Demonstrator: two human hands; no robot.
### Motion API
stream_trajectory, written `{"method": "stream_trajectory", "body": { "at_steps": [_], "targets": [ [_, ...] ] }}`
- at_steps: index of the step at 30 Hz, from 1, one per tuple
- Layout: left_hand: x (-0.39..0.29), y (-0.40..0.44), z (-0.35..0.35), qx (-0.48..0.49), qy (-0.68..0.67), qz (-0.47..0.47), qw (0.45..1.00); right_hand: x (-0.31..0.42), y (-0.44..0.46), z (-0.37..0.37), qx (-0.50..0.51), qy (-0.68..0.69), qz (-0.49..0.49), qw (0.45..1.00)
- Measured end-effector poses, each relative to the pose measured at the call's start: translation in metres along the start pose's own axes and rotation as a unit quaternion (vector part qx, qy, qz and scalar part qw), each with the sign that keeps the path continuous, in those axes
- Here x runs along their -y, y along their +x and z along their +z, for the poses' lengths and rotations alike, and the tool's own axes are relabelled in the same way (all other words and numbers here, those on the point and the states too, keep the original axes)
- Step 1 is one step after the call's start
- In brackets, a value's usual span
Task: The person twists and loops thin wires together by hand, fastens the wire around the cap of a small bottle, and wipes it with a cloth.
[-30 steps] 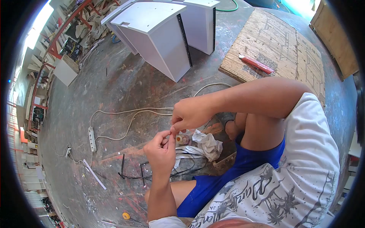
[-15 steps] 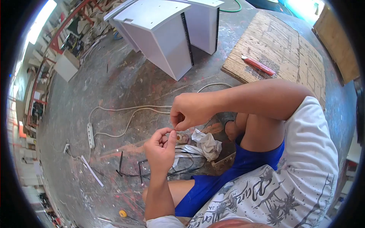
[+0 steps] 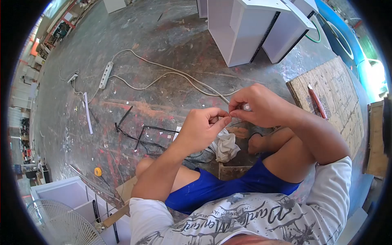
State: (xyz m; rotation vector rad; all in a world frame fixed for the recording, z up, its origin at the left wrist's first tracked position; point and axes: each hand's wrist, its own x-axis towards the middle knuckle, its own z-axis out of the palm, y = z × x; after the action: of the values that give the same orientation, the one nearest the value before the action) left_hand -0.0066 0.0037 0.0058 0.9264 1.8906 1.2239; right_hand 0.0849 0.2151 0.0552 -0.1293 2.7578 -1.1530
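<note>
My left hand (image 3: pixel 202 128) and my right hand (image 3: pixel 259 105) meet fingertip to fingertip above my lap. Each one is closed in a pinch, thumb against forefinger. Whatever lies between the fingertips is too small to make out. Just below the hands, a crumpled white sheet (image 3: pixel 227 148) rests on the floor, partly hidden by my left hand. Thin black straps or cords (image 3: pixel 141 132) lie tangled on the floor left of that hand.
A white power strip (image 3: pixel 106 76) trails pale cables. White cabinet parts (image 3: pixel 245 34) stand ahead. A red utility knife (image 3: pixel 316 102) lies on a worn board (image 3: pixel 341 87) at right. Lower left are a fan (image 3: pixel 61 222), a white cabinet (image 3: pixel 67 191) and a yellow round object (image 3: pixel 98 171).
The view has turned, so the floor and cabinet parts sit differently in it. Both hands stay together; the left has rolled so its back shows more. The fan has come into view.
</note>
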Motion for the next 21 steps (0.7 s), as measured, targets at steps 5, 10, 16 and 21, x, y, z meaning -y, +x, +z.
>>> {"method": "stream_trajectory", "body": {
  "at_steps": [5,10,16,21],
  "targets": [
    [-0.001,-0.001,0.003,-0.079,0.135,0.142,0.977,0.011,0.001,-0.003,-0.002,0.017,0.056,0.998],
    [0.018,0.004,0.012,-0.171,0.194,0.271,0.927,0.004,0.002,-0.001,0.066,0.036,0.117,0.99],
    [0.025,0.006,0.014,-0.193,0.204,0.294,0.914,-0.002,0.003,0.002,0.099,0.063,0.142,0.983],
    [0.022,0.003,0.01,-0.181,0.171,0.251,0.935,0.003,0.005,0.001,0.077,0.097,0.168,0.978]
  ]
}}
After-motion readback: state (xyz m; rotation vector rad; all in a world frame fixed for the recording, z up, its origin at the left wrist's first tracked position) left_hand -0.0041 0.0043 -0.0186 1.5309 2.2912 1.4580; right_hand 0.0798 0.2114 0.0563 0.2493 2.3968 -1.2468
